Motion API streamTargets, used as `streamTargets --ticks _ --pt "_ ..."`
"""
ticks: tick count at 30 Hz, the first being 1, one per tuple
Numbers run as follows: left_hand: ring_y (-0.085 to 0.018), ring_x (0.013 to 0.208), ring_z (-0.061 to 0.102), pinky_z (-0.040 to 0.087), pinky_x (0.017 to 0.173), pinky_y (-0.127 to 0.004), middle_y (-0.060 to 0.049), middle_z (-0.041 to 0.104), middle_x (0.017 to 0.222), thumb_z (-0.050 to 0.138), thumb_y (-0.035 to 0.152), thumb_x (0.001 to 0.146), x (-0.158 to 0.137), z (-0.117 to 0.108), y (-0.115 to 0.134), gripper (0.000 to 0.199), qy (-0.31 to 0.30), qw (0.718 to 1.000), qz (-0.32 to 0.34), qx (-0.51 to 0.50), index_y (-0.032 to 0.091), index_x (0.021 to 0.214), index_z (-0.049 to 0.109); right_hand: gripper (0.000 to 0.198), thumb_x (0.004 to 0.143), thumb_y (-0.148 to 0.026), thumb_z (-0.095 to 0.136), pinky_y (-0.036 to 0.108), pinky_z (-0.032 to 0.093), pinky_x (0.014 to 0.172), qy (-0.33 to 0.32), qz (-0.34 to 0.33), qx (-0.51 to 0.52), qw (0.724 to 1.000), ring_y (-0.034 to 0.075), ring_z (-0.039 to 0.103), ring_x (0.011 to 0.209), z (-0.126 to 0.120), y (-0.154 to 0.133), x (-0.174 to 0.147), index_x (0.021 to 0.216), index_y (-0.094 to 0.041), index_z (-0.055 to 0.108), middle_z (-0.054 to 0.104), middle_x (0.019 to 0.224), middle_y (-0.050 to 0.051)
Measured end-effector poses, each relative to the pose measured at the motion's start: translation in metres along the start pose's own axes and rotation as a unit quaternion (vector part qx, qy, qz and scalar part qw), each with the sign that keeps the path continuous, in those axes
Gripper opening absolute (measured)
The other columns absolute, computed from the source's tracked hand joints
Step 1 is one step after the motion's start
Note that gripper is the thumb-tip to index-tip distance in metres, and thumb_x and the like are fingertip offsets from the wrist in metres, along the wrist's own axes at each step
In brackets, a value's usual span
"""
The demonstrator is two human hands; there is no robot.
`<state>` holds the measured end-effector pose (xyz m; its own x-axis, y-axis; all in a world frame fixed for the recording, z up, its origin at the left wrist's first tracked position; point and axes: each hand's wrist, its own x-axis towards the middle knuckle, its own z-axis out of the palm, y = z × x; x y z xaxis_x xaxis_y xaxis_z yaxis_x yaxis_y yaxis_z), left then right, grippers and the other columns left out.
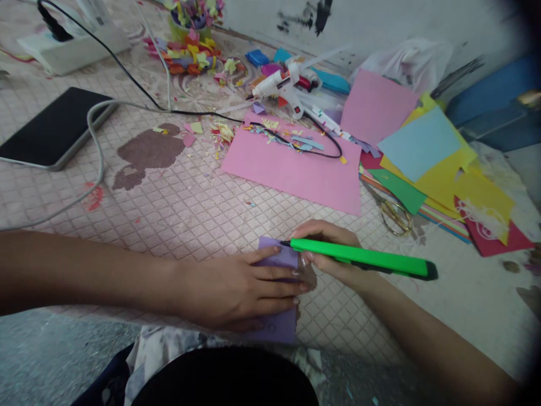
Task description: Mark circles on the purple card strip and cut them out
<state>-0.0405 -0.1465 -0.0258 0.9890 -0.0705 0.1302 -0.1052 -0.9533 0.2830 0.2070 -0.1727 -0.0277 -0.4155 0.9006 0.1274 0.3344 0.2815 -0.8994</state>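
Head view: the right hand point(336, 232) has its fingers point(313, 226) closed around a green pen-like tool point(363, 255), dark tip at the far end of a purple paper piece point(288, 260) on the tabletop point(190, 220); the left hand point(234, 287) lies flat across that paper, fingers slightly spread.

Viewed from my remote station, the left hand point(232, 287) covers much of the purple paper point(283, 332); the green tool point(359, 255) partly hides the right hand point(336, 230). I find the blue container point(486, 113) blurred and cropped at right.
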Motion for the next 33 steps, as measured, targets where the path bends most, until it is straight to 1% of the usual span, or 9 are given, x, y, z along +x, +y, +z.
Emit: streamTargets --ticks 5,9,12,19,23,26,29,33 --pt "-0.02 0.143 0.034 0.02 0.123 -0.043 -0.004 0.036 0.154 0.047 0.033 0.097 0.0004 -0.0011 0.0006 0.045 0.006 1.0 0.001 -0.008 0.017 0.139 0.049 0.021 0.087 -0.03 0.062 0.029 0.051 0.07 0.002 -0.005 0.004 1.0 0.018 0.064 0.087 0.0002 -0.001 0.0009 0.106 -0.022 0.066 0.068 0.096 0.005" --pt "-0.019 0.143 0.033 0.016 0.124 -0.041 -0.003 0.035 0.155 0.046 0.034 0.097 -0.0001 -0.0016 0.0007 0.045 -0.001 1.0 -0.002 -0.008 0.019 0.139 0.049 0.021 0.087 -0.027 0.061 0.029 0.051 0.07 0.003 -0.005 0.015 1.0 0.016 0.064 0.085 -0.0002 -0.0008 0.0015 0.106 -0.022 0.066 0.068 0.097 0.004" --pt "-0.02 0.144 0.032 0.016 0.124 -0.042 -0.003 0.033 0.156 0.043 0.035 0.098 -0.0006 -0.0013 0.0005 0.046 -0.009 1.0 0.001 -0.005 0.018 0.141 0.046 0.021 0.086 -0.026 0.062 0.029 0.051 0.069 0.004 -0.003 0.018 1.0 0.016 0.064 0.084 0.0002 0.0 0.0011 0.106 -0.022 0.065 0.068 0.096 0.004" --pt "-0.019 0.143 0.034 0.021 0.123 -0.04 -0.002 0.039 0.153 0.048 0.034 0.096 -0.0005 -0.001 0.0006 0.044 0.017 1.0 -0.006 -0.012 0.02 0.138 0.05 0.02 0.086 -0.029 0.063 0.031 0.052 0.075 0.003 -0.001 -0.006 1.0 0.019 0.064 0.092 0.0002 0.0009 0.0006 0.105 -0.024 0.066 0.069 0.098 0.004" --pt "-0.018 0.144 0.032 0.016 0.125 -0.04 -0.002 0.037 0.154 0.046 0.034 0.097 -0.0007 -0.0012 0.0008 0.044 0.001 1.0 -0.01 -0.02 0.021 0.14 0.049 0.021 0.086 -0.029 0.063 0.031 0.053 0.074 0.0 -0.008 -0.003 1.0 0.019 0.064 0.092 0.0001 0.0004 0.0013 0.107 -0.023 0.066 0.069 0.099 0.005" --pt "-0.018 0.146 0.028 0.01 0.126 -0.041 -0.003 0.032 0.156 0.043 0.034 0.099 -0.0005 -0.0013 0.0009 0.046 -0.015 0.999 -0.008 -0.027 0.019 0.142 0.045 0.022 0.087 -0.03 0.062 0.031 0.053 0.073 0.001 -0.01 0.002 1.0 0.02 0.064 0.092 0.0003 0.0004 0.0014 0.107 -0.023 0.066 0.069 0.099 0.005" --pt "-0.018 0.147 0.025 0.006 0.126 -0.042 -0.003 0.03 0.156 0.041 0.033 0.1 -0.0002 -0.001 0.0011 0.046 -0.023 0.999 -0.01 -0.041 0.018 0.143 0.044 0.021 0.086 -0.03 0.063 0.03 0.053 0.073 0.002 -0.011 0.001 1.0 0.019 0.064 0.091 0.0 -0.0003 0.0009 0.106 -0.022 0.066 0.069 0.098 0.005" --pt "-0.018 0.147 0.026 0.004 0.126 -0.042 -0.003 0.031 0.156 0.044 0.032 0.099 -0.0003 -0.0001 0.0008 0.046 -0.019 0.998 -0.015 -0.061 0.02 0.143 0.044 0.02 0.086 -0.026 0.063 0.028 0.052 0.073 -0.002 0.006 -0.01 1.0 0.017 0.064 0.088 -0.0003 -0.0037 0.0009 0.105 -0.023 0.066 0.069 0.097 0.003"
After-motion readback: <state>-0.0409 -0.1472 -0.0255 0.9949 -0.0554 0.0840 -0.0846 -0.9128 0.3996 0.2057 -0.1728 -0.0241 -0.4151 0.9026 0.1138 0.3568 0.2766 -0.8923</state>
